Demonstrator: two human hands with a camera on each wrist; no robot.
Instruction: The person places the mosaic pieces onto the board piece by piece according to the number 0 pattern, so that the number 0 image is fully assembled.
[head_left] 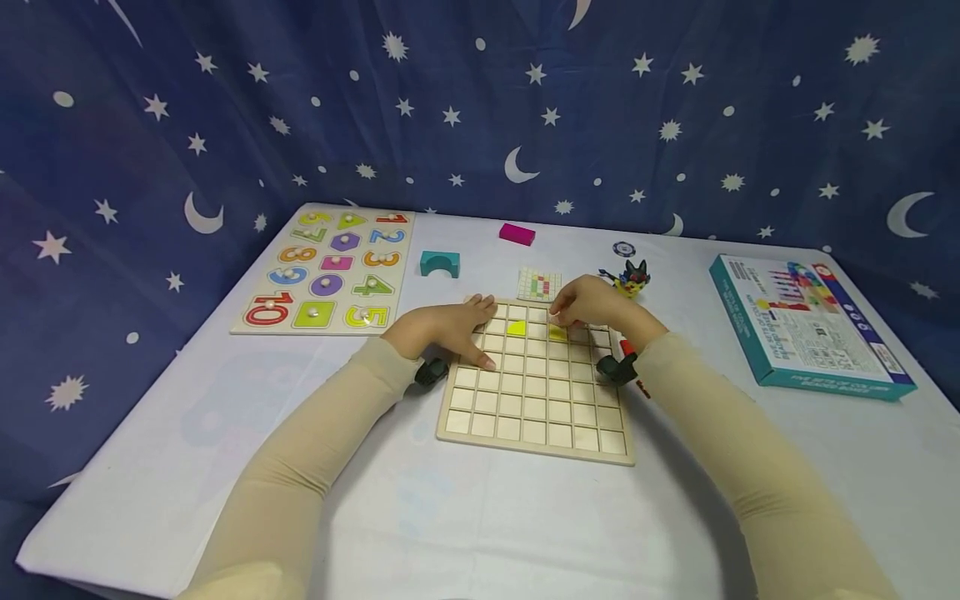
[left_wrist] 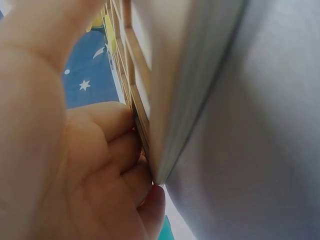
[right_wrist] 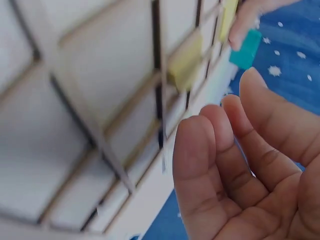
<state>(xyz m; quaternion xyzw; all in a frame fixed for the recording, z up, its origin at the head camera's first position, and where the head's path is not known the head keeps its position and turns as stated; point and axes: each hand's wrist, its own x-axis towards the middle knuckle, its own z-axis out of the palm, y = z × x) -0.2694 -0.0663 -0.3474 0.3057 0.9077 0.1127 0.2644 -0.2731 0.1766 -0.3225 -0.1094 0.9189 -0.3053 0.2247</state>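
A wooden grid board (head_left: 534, 432) lies flat on the table, its many square cells divided by thin strips. Two yellow pieces are in its far part: the left yellow piece (head_left: 517, 327) is uncovered, and the right yellow piece (right_wrist: 186, 65) lies beneath my right hand (head_left: 588, 303). In the right wrist view that hand's fingers are loosely bent, with a gap to the thumb and nothing between them. My left hand (head_left: 456, 327) rests on the board's far left edge, thumb spread over the cells and fingers toward the corner.
Beyond the board lie a small pattern card (head_left: 534, 285), a teal arch block (head_left: 440, 264), a magenta block (head_left: 517, 234) and a small figure (head_left: 632, 280). A number puzzle (head_left: 324, 268) lies left, a game box (head_left: 813, 325) right. A red marker (head_left: 627, 348) is beside the board.
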